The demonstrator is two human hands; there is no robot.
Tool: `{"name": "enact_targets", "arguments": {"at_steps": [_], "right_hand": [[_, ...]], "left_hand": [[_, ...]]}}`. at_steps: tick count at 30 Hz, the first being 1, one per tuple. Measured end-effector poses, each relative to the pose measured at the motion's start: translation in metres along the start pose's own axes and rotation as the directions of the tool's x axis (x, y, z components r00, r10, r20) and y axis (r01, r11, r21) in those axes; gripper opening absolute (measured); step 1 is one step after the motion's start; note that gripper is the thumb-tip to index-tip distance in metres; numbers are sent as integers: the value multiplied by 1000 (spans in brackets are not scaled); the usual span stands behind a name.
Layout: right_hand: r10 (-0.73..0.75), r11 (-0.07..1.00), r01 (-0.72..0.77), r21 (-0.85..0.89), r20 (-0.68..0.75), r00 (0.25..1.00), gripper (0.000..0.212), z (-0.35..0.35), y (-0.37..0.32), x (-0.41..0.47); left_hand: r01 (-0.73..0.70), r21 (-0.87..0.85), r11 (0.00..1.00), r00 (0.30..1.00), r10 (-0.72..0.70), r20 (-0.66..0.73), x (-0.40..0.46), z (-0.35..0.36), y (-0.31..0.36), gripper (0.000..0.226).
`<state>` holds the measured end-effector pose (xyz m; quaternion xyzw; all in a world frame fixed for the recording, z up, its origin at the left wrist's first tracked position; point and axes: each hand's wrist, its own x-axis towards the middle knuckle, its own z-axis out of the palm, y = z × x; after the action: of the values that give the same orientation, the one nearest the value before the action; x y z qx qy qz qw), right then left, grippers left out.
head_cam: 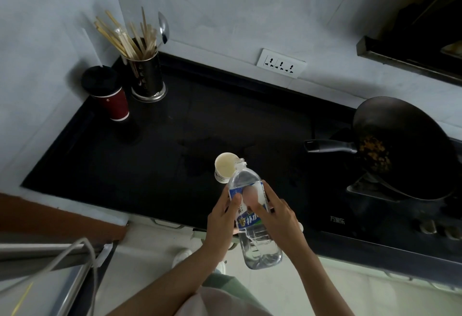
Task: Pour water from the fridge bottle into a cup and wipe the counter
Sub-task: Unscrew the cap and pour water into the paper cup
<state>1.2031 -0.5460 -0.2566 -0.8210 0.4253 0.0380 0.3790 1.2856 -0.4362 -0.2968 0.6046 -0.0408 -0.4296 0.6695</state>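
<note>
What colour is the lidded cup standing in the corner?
Dark red with a black lid, the cup shows best in the head view.

Bottle (252, 218): label partly covered by fingers of left hand (222, 218) and right hand (277, 215); print only partly legible. Whether water is leaving the neck: cannot tell. Cup (225, 169): near right rim hidden behind bottle neck; fill level unclear. Wok (405, 148): right side cut off by frame edge; contents blurred. Knobs (435, 228) near right: dark, indistinct. Hood (412, 48) far right: cropped. Both forearms cut off at bottom edge.
</note>
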Motion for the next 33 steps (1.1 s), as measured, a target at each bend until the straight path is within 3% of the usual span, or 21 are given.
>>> {"name": "enact_targets", "arguments": {"at_steps": [24, 26, 33], "right_hand": [[4, 1000, -4, -26, 27, 1000, 65, 3, 7, -1], [-17, 1000, 16, 11, 29, 999, 70, 6, 10, -2], [-27, 994, 25, 108, 18, 999, 58, 5, 10, -6]], "left_hand": [[12, 29, 1000, 1000, -12, -10, -2, -2, -6, 40], [8, 32, 999, 1000, -7, -15, -2, -2, -5, 38], [0, 54, 999, 1000, 0, 0, -4, -4, -2, 37]]}}
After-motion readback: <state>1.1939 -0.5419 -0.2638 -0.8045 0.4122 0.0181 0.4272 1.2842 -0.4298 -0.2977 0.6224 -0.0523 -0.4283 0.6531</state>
